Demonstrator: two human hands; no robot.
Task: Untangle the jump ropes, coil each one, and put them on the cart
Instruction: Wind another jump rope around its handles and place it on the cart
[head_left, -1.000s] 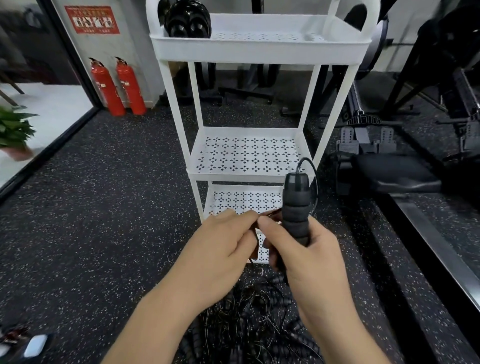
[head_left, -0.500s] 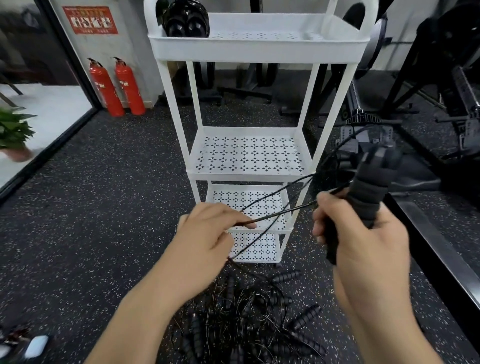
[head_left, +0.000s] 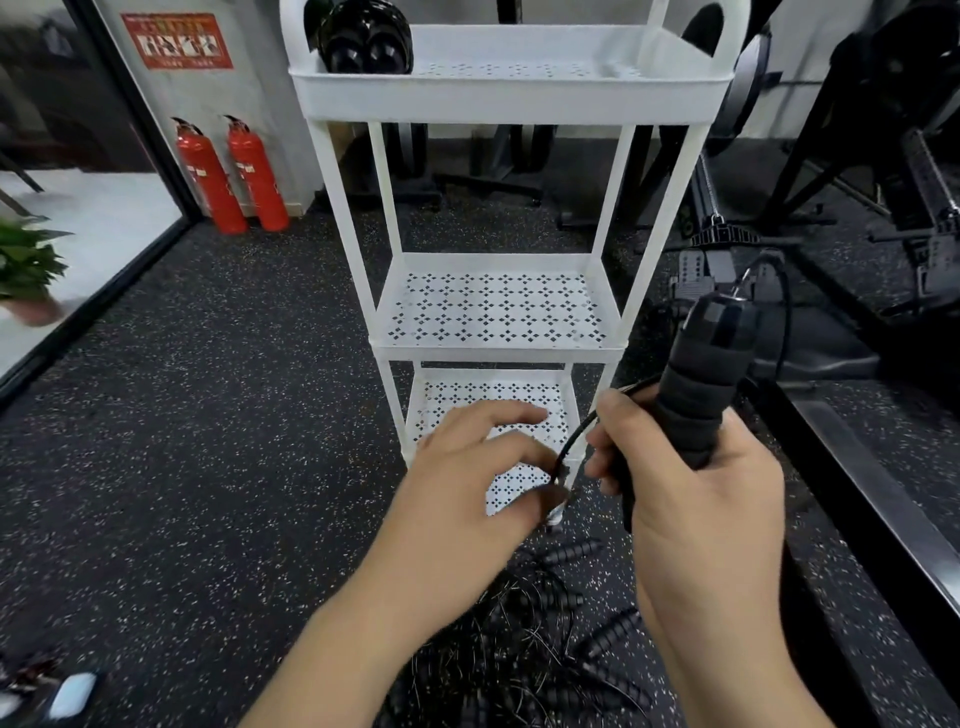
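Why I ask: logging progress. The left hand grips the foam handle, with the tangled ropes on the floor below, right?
Not quite: the head view shows the right hand gripping the foam handle; the left hand pinches its cord. The rest holds.

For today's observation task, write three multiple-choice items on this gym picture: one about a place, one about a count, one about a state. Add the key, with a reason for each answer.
1. Where does the tangled pile of jump ropes lie, relative to the white cart?
A) on its middle shelf
B) on the floor in front of it
C) on its top shelf

2. How many red fire extinguishers stand by the wall?
A) two
B) one
C) four

3. What is the right hand doing?
A) hanging open
B) pressing flat on a shelf
C) gripping a black rope handle

Key: 1 B, the pile sprawls on the speckled floor; 2 A, a pair stands side by side; 3 C, its fingers curl round the handle.
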